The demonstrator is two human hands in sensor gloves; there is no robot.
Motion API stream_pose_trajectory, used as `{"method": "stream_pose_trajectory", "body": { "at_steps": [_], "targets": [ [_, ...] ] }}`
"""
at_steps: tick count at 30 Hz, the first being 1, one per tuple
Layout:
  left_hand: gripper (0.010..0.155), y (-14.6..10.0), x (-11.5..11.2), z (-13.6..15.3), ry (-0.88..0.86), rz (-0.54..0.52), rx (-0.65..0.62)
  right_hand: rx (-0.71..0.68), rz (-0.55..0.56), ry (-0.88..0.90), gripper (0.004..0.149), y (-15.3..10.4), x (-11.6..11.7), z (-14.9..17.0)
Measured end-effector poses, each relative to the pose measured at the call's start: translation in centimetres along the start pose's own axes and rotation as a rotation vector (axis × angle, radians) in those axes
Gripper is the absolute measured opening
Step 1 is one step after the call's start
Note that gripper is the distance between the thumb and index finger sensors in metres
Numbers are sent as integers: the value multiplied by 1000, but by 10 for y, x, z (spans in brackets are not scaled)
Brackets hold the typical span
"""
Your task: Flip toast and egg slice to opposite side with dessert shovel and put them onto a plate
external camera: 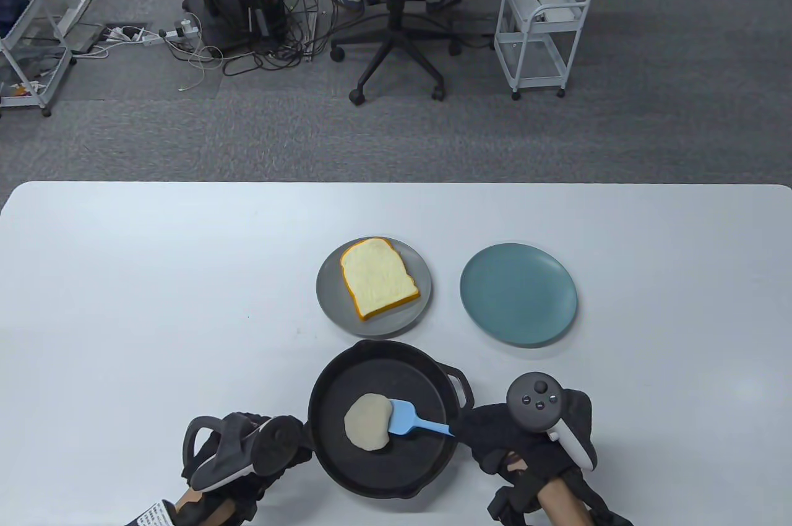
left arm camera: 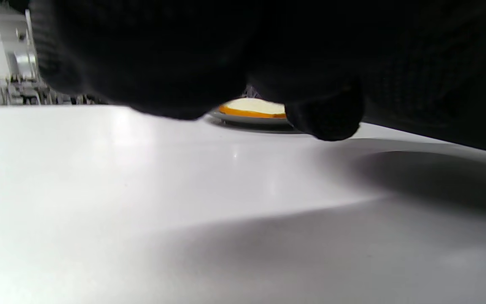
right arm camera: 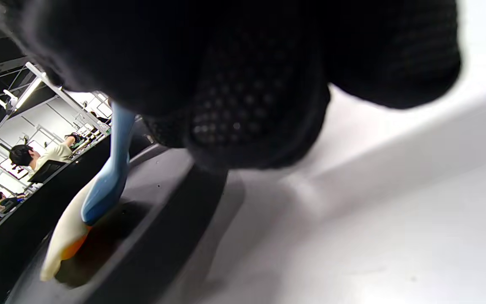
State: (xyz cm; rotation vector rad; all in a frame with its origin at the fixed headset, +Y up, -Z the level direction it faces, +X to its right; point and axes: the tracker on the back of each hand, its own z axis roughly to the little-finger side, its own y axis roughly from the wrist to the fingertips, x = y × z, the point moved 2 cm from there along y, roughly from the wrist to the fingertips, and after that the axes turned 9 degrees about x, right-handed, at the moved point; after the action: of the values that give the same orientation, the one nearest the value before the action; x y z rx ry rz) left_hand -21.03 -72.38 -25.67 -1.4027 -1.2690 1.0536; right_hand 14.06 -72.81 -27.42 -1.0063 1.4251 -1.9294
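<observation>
Egg slice [external camera: 367, 430], a pale, flat, rounded disc, lies in the black skillet [external camera: 383, 476] with the blue dessert shovel [external camera: 405, 418] at its right edge, grasped by the right hand [external camera: 520, 436]; orange shows beneath the lifted edge in the right wrist view. Left hand [external camera: 247, 452] sits at the skillet's left rim, grip undeterminable. Judged mid-flip: next, turn the slice over and carry it to the matte teal plate [external camera: 518, 294], the spongy toast [external camera: 377, 286] already lying on the grey plate [external camera: 328, 297].

Left hand [external camera: 247, 452] grip on pan [external camera: 383, 365] handle: hidden under tracker. Left wrist view: glove blocks upper frame; toast [left arm camera: 253, 107] partly hidden. Right hand [external camera: 526, 439] fingers covered; shovel [external camera: 411, 421] handle end concealed. Egg slice [right arm camera: 63, 240] underside blurred. Forearms cut by bottom edge.
</observation>
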Motion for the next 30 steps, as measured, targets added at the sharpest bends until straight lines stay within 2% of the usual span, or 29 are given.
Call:
{"method": "stream_pose_trajectory", "body": {
  "at_steps": [10, 15, 18, 21, 22, 25, 30],
  "targets": [
    [46, -3, 2, -5, -19, -1, -25, -64, -85, -8, 48, -1, 25, -19],
    [46, -3, 1, -6, 11, 11, -46, -236, -128, -55, 49, -4, 36, -33],
    [46, -3, 1, -7, 18, 20, -64, -267, -106, -77, 49, -6, 38, -37],
    [46, -5, 2, -11, 22, 12, -88, -234, -18, -92, 48, -8, 37, -38],
    [46, -5, 3, -12, 34, 5, -87, -226, -23, -74, 48, -7, 38, -37],
    [46, -4, 3, -9, 40, 8, -77, -183, -132, 37, 49, -2, 43, -32],
    [46, -2, 4, -3, 11, 10, -63, -174, -137, 98, 48, 1, 37, -26]
  ]
}}
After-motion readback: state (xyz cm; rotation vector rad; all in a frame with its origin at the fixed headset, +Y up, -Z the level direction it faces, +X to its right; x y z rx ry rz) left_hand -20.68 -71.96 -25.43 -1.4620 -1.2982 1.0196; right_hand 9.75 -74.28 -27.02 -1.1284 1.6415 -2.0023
